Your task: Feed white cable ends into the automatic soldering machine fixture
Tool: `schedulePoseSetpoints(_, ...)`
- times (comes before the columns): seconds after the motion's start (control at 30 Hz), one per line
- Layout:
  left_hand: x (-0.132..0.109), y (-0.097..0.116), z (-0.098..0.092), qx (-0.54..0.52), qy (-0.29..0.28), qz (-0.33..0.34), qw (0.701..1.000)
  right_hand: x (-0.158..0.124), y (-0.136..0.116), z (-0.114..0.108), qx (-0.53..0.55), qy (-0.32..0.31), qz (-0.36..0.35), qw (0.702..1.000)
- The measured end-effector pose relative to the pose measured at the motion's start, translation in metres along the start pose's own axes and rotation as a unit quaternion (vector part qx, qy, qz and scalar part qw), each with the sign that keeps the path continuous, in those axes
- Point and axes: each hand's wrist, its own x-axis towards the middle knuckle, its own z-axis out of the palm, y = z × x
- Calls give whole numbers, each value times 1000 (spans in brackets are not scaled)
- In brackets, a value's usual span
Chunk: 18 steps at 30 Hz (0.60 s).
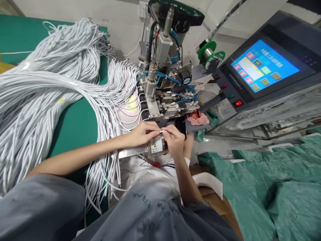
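Note:
My left hand (141,133) and my right hand (175,140) meet just in front of the metal assembly machine (163,100). Between their fingertips they pinch the end of a thin white cable (161,132). Both hands hover over a silver cylinder with a warning label (157,146). A large bundle of white cables (50,83) lies on the green table (77,124) to the left, its ends fanning toward the machine.
A control panel with a blue touchscreen (264,68) and red and green buttons (237,103) stands at the right. Green plastic bags (263,190) pile up at the lower right. A pink cloth (198,117) lies beside the machine.

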Motion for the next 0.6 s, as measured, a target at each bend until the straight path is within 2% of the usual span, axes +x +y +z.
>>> schedulePoseSetpoints(0.2,3,-2,-5,44,3,-24,999,-7,-4,4,-27,12,43,999)
schedulePoseSetpoints(0.3,3,-2,-7,73,4,-17,997,-5,-9,-2,-64,-24,57,996)
schedulePoseSetpoints(0.43,2,-3,-6,100,-9,-28,995,5,-18,-12,-124,-102,66,985)
schedulePoseSetpoints(0.5,1,-6,-4,90,-7,-52,995,10,-18,-14,-130,-119,74,982)
schedulePoseSetpoints(0.6,0,-11,1,22,5,-103,994,9,-7,-11,-81,-99,84,988)
